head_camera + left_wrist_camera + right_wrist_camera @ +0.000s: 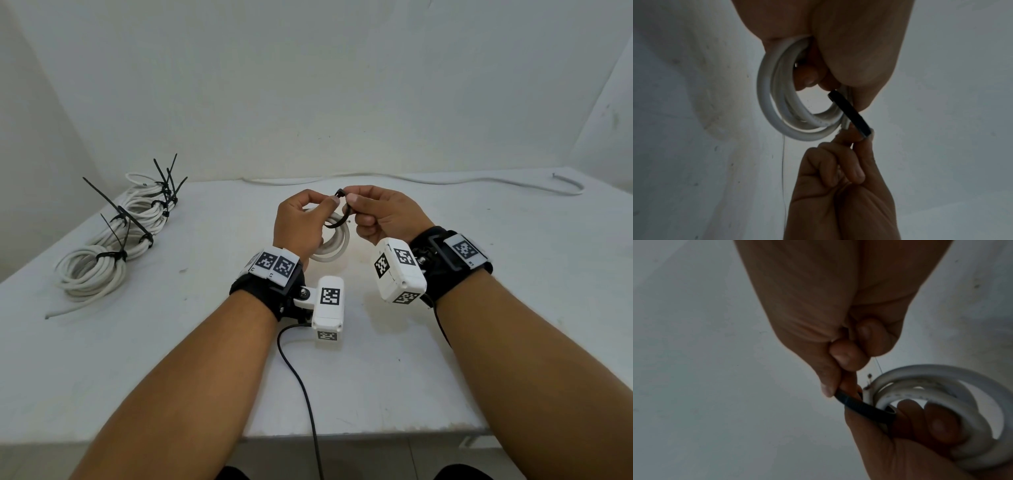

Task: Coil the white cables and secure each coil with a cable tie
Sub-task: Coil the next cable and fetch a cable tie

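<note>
A small white cable coil (334, 245) hangs in my left hand (301, 222) above the table's middle; its fingers curl through the coil (777, 104) and the thumb pinches the head of a black cable tie (339, 214). My right hand (376, 214) pinches the other end of the tie (863, 407) between thumb and forefinger. The tie (851, 113) loops around the coil (941, 386). Both hands meet at the tie's top.
Several tied white coils (102, 260) with black tie tails sticking up lie at the table's left. One loose white cable (445, 180) runs along the far edge by the wall. A black wire (301, 383) trails from my left wrist over the table's (513, 308) near edge.
</note>
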Demonstrator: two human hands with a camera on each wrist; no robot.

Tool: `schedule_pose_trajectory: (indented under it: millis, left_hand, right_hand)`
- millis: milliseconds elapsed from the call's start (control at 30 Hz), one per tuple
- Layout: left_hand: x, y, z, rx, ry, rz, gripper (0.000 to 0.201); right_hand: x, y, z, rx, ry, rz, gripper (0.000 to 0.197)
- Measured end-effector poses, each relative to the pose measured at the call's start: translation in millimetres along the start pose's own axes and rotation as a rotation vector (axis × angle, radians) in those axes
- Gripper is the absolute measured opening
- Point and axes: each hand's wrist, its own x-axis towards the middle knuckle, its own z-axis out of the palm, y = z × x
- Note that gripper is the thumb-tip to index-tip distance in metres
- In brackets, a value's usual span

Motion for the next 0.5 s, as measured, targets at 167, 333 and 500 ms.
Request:
schedule_pose_trajectory:
  millis: [167,333,500]
  left_hand:
    - [-1.3,-0.6,2.3,0.036,-0.017,0.027,0.017]
    - [-1.0,-0.4,0.2,0.071,-0.054,0.093,0.010]
    - [-1.7,-1.6,-0.9,0.114,-0.098,0.187,0.010]
  right_hand:
    - [-2.3,-0.9,-0.8,-0.018,-0.006,0.020,0.010]
    - [-3.0,-2.6,-0.6,0.027,0.009,0.032,0.009]
    - [-3.3,-3.8,-1.7,0.105,-0.003,0.063,0.008]
